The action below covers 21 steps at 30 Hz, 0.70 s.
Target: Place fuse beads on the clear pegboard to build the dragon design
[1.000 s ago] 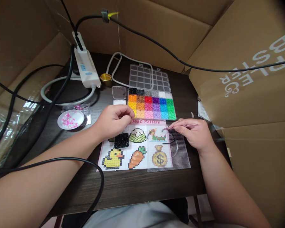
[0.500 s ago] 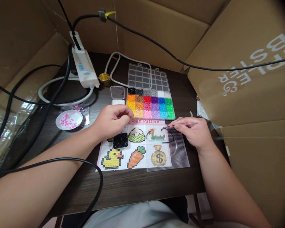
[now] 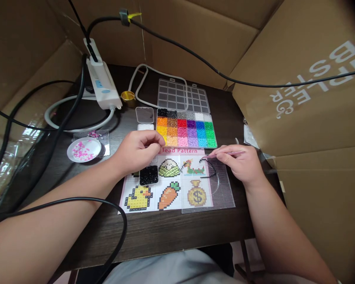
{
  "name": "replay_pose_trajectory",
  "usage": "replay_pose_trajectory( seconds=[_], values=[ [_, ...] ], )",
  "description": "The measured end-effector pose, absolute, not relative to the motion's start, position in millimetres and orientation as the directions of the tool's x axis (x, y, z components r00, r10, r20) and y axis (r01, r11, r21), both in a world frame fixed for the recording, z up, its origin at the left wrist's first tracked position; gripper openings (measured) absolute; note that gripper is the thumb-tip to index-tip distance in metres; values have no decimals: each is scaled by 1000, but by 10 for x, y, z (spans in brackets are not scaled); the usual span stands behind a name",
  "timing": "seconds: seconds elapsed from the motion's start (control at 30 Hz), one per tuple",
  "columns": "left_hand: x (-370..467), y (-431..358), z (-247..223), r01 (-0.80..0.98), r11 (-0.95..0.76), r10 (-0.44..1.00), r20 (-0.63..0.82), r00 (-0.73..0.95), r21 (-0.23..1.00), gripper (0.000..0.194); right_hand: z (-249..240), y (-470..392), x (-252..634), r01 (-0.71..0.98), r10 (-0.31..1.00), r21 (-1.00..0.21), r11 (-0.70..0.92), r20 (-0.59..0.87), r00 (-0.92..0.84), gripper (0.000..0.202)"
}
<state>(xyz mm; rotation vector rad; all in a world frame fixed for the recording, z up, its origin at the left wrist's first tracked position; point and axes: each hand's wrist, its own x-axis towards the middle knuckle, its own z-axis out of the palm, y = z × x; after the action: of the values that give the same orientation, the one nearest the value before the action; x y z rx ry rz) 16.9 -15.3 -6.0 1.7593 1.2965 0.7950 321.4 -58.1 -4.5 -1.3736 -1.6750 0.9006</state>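
My right hand grips pink tweezers, whose tips are over the clear pegboard at the dragon picture. Some black beads lie on the board near the tips. My left hand is closed, thumb and fingers pressed together, above the top edge of the bead pattern sheet; whatever it pinches is too small to make out. Just below it sits a small box of black beads. Beyond both hands lies the open case of coloured beads.
At the left a white dish of pink and white beads rests partly on another pegboard. Behind stand a power strip and a gold cup. A black cable loops over my left forearm. Cardboard walls surround the table.
The whole view has shifted slightly, with the table items a little further left. Both hands keep nearly the same pose, and the tweezers stay at the dragon picture.
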Motion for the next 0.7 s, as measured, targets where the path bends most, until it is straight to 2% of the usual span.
replay_pose_trajectory(
  seconds=[0.7],
  values=[
    [176,-157,-64,457,-153,960,22,280,876,17,-59,-585,3214,409,977,-893,189,129,-170,8]
  ],
)
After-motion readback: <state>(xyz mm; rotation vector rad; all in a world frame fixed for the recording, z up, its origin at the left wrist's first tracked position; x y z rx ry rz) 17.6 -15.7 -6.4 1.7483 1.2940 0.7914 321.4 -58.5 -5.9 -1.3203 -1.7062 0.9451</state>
